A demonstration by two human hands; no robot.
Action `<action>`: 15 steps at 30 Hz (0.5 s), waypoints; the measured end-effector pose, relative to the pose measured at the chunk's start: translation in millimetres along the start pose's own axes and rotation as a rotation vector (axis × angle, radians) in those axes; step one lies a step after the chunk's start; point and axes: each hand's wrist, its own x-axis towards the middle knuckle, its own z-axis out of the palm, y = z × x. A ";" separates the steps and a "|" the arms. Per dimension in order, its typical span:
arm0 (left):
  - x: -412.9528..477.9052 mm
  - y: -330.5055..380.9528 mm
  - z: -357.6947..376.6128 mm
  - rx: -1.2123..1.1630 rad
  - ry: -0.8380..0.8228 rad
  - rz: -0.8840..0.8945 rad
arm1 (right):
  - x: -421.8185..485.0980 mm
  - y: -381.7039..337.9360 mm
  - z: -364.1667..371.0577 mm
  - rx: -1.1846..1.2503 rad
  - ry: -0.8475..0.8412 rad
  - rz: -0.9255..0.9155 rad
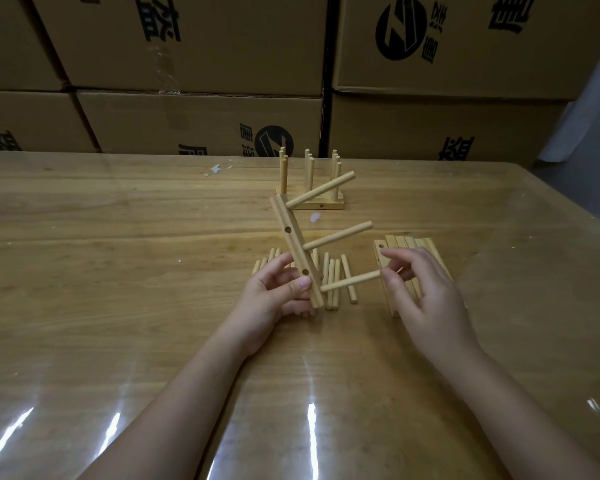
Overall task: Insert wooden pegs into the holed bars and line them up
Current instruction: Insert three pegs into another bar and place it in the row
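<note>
Left fingers (300, 284) grip the square wooden bar (293, 233); right fingers (391, 278) pinch its lowest round peg (350, 281).

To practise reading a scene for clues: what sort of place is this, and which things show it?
Probably a warehouse or small assembly workshop: stacked printed cardboard cartons behind, a film-covered wooden table, and batches of loose pegs and holed bars near finished pegged bars.

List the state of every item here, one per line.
held bar: tilted, three pegs in.
lowest peg: inserted, far end pinched.
left hand: grips the held bar.
right hand: pinches the lowest peg.
loose pegs: lying flat.
spare bars: lying side by side.
finished bars: standing, pegs upright.
</note>
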 end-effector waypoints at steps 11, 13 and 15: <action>0.8 1.6 -1.5 0.023 0.062 -0.041 | -0.2 4.6 6.4 0.206 -0.002 0.146; 0.0 1.3 -1.6 0.048 0.044 -0.035 | -0.5 4.1 6.2 0.205 -0.003 0.133; -0.6 1.4 -1.2 0.062 0.040 -0.033 | -0.5 3.0 6.0 0.208 -0.002 0.128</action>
